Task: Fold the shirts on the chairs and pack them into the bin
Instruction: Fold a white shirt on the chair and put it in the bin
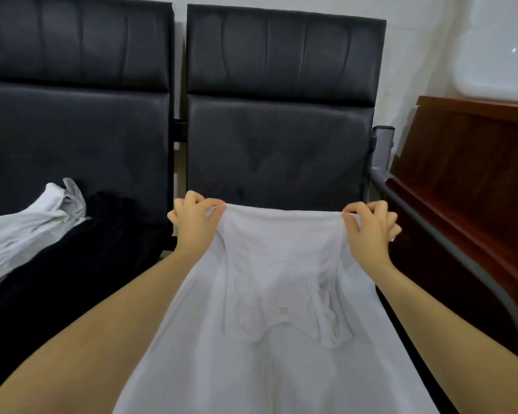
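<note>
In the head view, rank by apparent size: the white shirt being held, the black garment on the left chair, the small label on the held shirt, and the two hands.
1. White shirt, though nearness to the camera enlarges it.
2. Black garment.
3. Left hand and right hand: look alike, not ranked.
4. Label.

A plain white shirt [281, 294] with a tiny orange-ish neck label [283, 311] is seen on matte black chairs [278, 144]. White and black clothes [42, 234] are piled left; dark reddish-brown wood [476, 174] is spotted right.
</note>
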The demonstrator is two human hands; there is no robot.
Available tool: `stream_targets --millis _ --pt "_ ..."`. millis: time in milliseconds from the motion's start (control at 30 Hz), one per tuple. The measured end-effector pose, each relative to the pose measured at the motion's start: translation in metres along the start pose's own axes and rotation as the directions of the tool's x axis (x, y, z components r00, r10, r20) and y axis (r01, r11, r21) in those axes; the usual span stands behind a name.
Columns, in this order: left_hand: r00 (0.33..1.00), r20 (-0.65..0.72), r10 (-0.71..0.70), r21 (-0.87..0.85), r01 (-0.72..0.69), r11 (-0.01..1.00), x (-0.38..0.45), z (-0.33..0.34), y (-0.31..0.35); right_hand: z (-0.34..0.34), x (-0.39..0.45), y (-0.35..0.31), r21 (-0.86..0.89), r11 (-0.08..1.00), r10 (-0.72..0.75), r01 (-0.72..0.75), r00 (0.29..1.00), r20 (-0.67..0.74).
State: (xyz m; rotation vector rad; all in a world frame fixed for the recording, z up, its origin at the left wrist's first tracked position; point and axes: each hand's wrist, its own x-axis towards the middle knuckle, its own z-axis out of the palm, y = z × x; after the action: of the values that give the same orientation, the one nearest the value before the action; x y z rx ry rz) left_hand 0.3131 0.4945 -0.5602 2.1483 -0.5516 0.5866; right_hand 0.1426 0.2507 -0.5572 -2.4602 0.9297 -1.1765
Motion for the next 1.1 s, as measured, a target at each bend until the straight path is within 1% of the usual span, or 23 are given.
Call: stream_targets --millis 133,267,367,567,667,900,1033,1100 --pt "1.000 0.021 -0.001 0.016 0.001 1.000 -0.012 -0.017 0.000 -0.014 -0.020 -0.003 0.052 0.999 0.008 -0.008 1.000 0.003" --pt "0.999 0.048 0.002 0.051 -0.004 0.999 -0.034 -0.047 0.002 -0.040 -0.046 -0.004 0.090 0.996 -0.006 0.007 1.000 -0.004" --pt "0.996 0.089 -0.002 0.072 -0.004 0.997 -0.057 -0.072 0.004 -0.061 -0.071 -0.005 0.094 0.996 -0.003 0.001 1.000 0.023" --pt "0.995 0.093 -0.031 0.073 0.024 0.997 -0.114 -0.110 0.004 -0.101 -0.132 -0.007 0.170 0.985 0.014 -0.029 0.996 0.092" --pt "0.994 0.102 -0.030 0.086 0.021 0.996 -0.143 -0.124 0.001 -0.121 -0.161 -0.007 0.201 0.978 0.019 -0.049 0.989 0.145" --pt "0.997 0.078 -0.013 0.073 0.007 0.997 -0.204 -0.145 -0.011 -0.150 -0.219 0.005 0.209 0.972 0.043 -0.107 0.957 0.288" --pt "0.987 0.150 0.050 0.120 -0.068 0.990 -0.234 -0.145 -0.028 -0.154 -0.241 0.014 0.156 0.975 0.083 -0.161 0.905 0.416" --pt "0.983 0.156 0.099 0.174 -0.127 0.977 -0.245 -0.141 -0.038 -0.154 -0.247 0.016 0.105 0.981 0.095 -0.162 0.879 0.468"
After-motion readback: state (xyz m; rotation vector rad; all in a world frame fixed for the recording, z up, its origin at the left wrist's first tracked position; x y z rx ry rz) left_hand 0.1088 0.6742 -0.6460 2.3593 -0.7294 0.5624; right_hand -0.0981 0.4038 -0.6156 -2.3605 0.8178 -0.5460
